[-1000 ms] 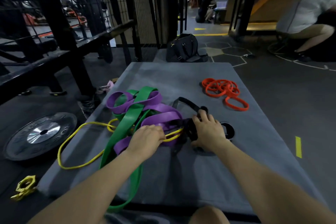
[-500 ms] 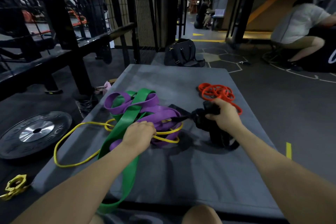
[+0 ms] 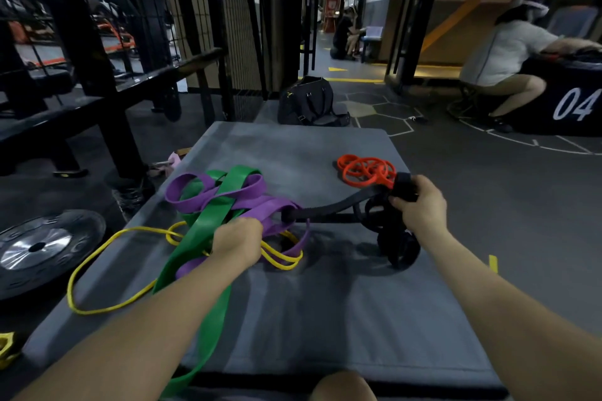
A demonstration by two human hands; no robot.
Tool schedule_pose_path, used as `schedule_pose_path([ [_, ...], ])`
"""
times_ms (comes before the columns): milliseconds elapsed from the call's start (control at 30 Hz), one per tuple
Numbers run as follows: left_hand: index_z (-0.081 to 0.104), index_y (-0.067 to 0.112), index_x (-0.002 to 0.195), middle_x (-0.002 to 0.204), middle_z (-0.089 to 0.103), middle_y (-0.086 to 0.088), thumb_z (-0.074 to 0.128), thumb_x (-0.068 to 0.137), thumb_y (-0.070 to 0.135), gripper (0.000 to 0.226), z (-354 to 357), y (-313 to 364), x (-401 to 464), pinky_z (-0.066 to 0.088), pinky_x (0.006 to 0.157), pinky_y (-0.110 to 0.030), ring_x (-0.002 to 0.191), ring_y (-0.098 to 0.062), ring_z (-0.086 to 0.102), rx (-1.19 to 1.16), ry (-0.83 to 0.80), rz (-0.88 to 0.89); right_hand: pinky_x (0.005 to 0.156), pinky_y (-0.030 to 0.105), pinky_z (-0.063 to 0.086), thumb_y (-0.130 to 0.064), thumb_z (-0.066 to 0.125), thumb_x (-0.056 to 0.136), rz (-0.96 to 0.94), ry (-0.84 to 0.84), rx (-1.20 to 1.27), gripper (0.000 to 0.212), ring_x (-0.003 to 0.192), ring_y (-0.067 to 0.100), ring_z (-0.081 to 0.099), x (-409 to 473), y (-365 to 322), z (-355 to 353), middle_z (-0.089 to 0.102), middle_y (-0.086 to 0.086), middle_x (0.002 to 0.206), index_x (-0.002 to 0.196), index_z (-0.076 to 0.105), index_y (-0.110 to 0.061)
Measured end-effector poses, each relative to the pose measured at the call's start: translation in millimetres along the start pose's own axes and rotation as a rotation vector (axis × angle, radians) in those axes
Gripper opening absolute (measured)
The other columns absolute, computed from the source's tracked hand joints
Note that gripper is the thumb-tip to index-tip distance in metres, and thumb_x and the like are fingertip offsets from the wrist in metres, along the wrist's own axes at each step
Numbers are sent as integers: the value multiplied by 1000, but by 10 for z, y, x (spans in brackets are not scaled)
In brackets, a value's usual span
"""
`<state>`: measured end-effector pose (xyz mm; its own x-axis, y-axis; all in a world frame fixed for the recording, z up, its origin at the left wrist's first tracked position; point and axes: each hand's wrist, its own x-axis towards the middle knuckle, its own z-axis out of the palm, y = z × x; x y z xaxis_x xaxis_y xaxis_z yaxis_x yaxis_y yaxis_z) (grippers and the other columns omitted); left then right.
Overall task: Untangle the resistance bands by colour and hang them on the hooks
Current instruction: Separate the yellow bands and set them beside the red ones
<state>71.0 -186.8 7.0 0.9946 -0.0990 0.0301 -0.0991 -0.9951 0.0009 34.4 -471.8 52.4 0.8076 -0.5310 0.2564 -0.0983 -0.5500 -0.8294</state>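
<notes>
Right hand [image 3: 420, 205] grips bunched black band [image 3: 329, 209], stretched taut leftward into the tangle. Left hand [image 3: 239, 239] curls around purple band [image 3: 228, 202] atop green band [image 3: 208, 238] and yellow band [image 3: 107, 270]. Orange bands [image 3: 366, 171] lie just beyond the right hand, on grey mat [image 3: 325, 319].

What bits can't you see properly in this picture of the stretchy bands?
All in the head view:
- Left hand: its fingers curl into the pile, so which band it grips is hidden.
- Black band: its far end vanishes under the purple band.
- Green band: its near end is cut off by the bottom edge.
- Hooks: none visible.
- Right hand: covers part of the black band it grips.
</notes>
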Motion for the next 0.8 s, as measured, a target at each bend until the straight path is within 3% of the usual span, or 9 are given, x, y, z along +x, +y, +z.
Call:
schedule_pose_path([
  [100,67,23,103,113,64,-1,53,86,30,23,-33,55,12,48,82,-33,106,-26,60,-88,50,70,80,38,49,-9,71,75,-136,-169,-274,34,102,31,61,-88,60,144,67,12,105,106,58,-12],
  [233,68,25,96,108,65,0,49,88,33,22,-108,91,-12,45,77,-31,99,-24,61,-151,142,137,86,39,43,-18,69,77,-286,-345,-679,34,114,33,51,-161,31,288,60,12,114,108,54,-15],
  [333,62,22,81,96,66,-2,46,91,41,27,-116,23,0,42,69,-30,92,-27,62,-155,64,146,98,41,35,-33,69,79,-335,-458,-863,49,128,27,39,-116,-82,324,54,4,128,122,51,-19],
  [400,63,22,81,95,65,2,53,88,45,26,-109,-71,-8,43,70,-28,93,-23,61,-157,8,203,101,42,34,-45,71,75,-298,-476,-912,64,129,28,36,-88,-154,341,49,2,132,128,47,-18],
  [533,66,24,95,108,59,7,66,80,32,17,-66,-334,-103,47,84,-31,106,-15,56,-149,27,404,100,44,40,-57,72,68,-254,-451,-998,95,132,33,33,-117,-283,407,35,-2,145,143,28,-18],
  [633,62,24,106,117,53,9,65,77,15,31,-47,-546,-152,46,91,-34,114,-15,51,-194,35,430,88,41,45,-64,69,65,-273,-489,-1089,107,132,35,33,-208,-409,489,30,-1,147,148,17,-23],
  [700,57,23,119,124,49,7,64,77,10,44,-46,-636,-180,44,96,-36,118,-17,48,-203,31,427,77,37,42,-64,68,67,-329,-436,-1113,97,126,34,40,-290,-503,540,37,1,140,143,27,-20],
  [800,51,19,122,125,51,2,67,75,7,51,-29,-689,-214,42,99,-35,118,-20,50,-267,76,416,78,37,44,-46,62,82,-540,-252,-1042,52,117,31,47,-383,-619,654,50,4,124,122,53,-14],
])
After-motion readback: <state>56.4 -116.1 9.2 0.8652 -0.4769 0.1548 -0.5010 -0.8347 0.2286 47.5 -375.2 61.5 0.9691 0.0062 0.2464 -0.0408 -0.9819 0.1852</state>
